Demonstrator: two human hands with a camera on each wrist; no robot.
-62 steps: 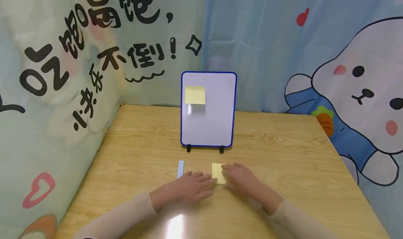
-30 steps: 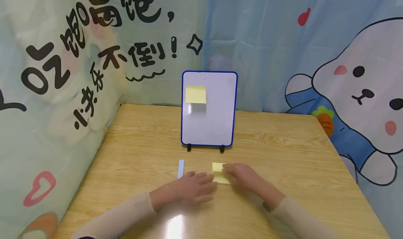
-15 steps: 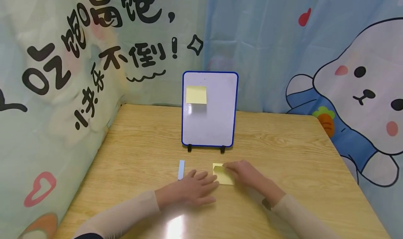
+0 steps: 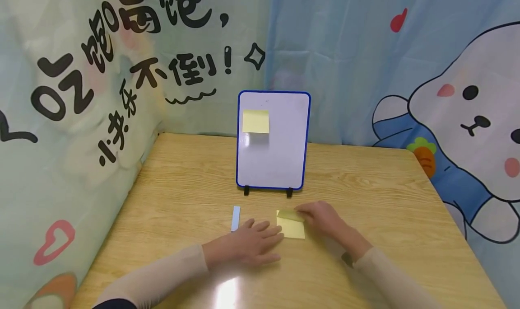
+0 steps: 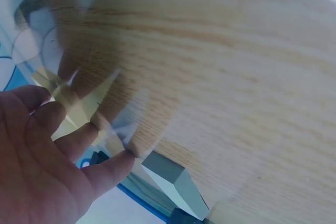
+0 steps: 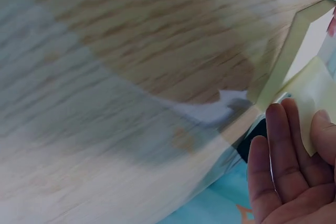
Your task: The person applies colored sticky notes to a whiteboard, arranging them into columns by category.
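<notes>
A pad of yellow sticky notes [image 4: 293, 230] lies on the wooden table in front of a small whiteboard [image 4: 280, 160]. My right hand [image 4: 325, 218] pinches the top sticky note [image 6: 317, 95] between thumb and fingers. Its far edge is lifted and bends back over the pad, also seen in the right wrist view. My left hand [image 4: 248, 245] is spread palm down beside the pad, fingertips at its left edge; whether they touch it is unclear. Just beyond that hand sits a narrow pale-blue block [image 4: 235, 217], partly hidden by it.
The blue-framed whiteboard stands on black feet [image 4: 289, 192] with one yellow sticky note [image 4: 255, 121] at its upper left. Printed curtains [image 4: 325, 65] border the table [image 4: 365, 187] at the left and back.
My right fingers have drawn the far edge of the top sticky note up and back, so more of it is peeled from the pad. The left hand has stayed nearly still, fingers spreading slightly.
</notes>
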